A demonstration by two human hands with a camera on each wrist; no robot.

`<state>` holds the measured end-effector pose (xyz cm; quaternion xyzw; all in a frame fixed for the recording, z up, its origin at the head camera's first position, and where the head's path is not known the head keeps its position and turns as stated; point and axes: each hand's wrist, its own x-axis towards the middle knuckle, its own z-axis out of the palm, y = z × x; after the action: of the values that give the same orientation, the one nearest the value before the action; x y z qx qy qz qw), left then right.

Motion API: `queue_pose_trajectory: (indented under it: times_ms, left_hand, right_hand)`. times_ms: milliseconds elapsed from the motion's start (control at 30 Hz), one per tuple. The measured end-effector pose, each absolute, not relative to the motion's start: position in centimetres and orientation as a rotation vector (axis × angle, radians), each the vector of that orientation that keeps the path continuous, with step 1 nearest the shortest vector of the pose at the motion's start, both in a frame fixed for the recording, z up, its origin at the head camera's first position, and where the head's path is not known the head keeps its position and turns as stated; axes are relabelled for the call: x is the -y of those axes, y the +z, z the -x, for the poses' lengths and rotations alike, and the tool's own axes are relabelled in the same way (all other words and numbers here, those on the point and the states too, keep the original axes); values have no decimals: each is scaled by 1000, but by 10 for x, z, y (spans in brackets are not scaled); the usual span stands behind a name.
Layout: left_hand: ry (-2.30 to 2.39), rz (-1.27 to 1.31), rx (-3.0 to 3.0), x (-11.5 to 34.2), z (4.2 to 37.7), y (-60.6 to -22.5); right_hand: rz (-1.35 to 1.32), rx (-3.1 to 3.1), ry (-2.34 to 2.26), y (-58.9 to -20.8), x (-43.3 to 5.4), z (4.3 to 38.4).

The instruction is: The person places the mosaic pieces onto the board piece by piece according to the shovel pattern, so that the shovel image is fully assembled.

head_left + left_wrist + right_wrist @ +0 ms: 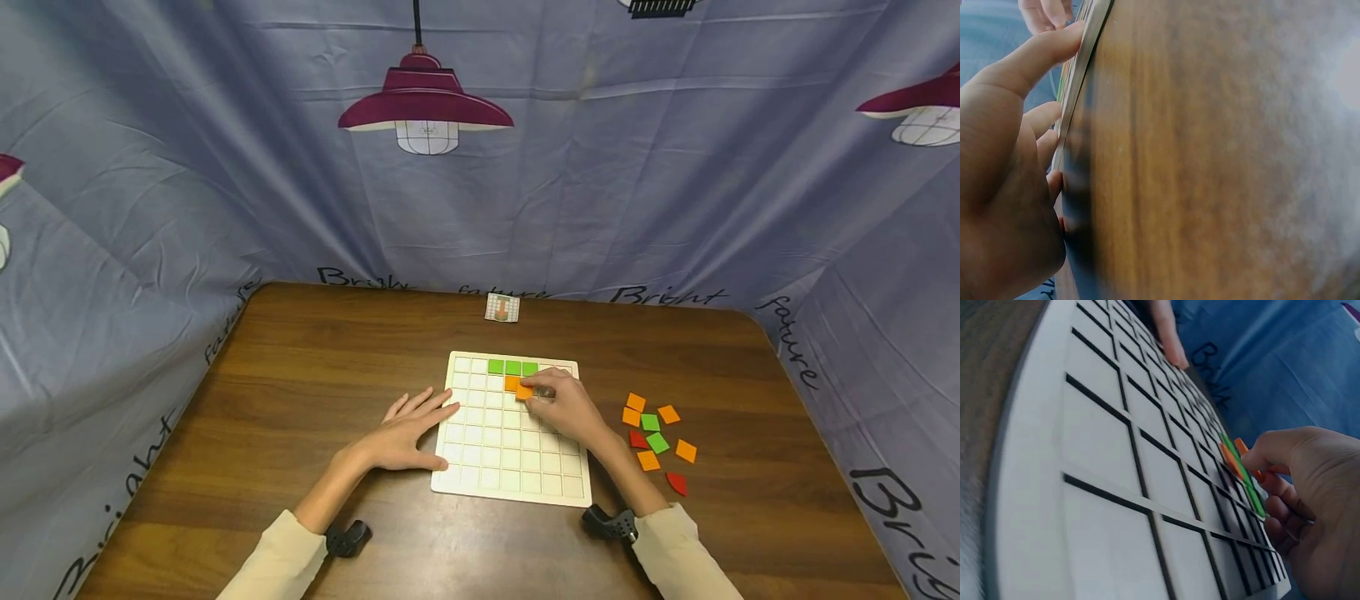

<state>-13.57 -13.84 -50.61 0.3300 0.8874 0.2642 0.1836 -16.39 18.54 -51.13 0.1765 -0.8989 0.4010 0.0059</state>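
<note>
A pale grid board lies on the brown table, with square recesses in rows. Several green square tiles sit in its top row. Below them an orange tile lies in the second row. My right hand pinches another orange square tile between thumb and finger, just beside that one; in the right wrist view the pinched tile is tilted above the board. My left hand rests at the board's left edge, fingers spread, its thumb and fingertips touching the rim.
Right of the board lie loose orange tiles, green tiles, a red square and a red rounded piece. A small patterned card lies at the table's back edge. Printed curtains hang behind.
</note>
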Motion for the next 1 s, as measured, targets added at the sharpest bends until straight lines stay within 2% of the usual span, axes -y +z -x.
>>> queue_pose_trajectory:
  times_ms: [1000]
  left_hand:
    - [751, -956, -2513, 138, 135, -504]
  right_hand:
    - [-661, 2842, 1115, -519, -169, 162]
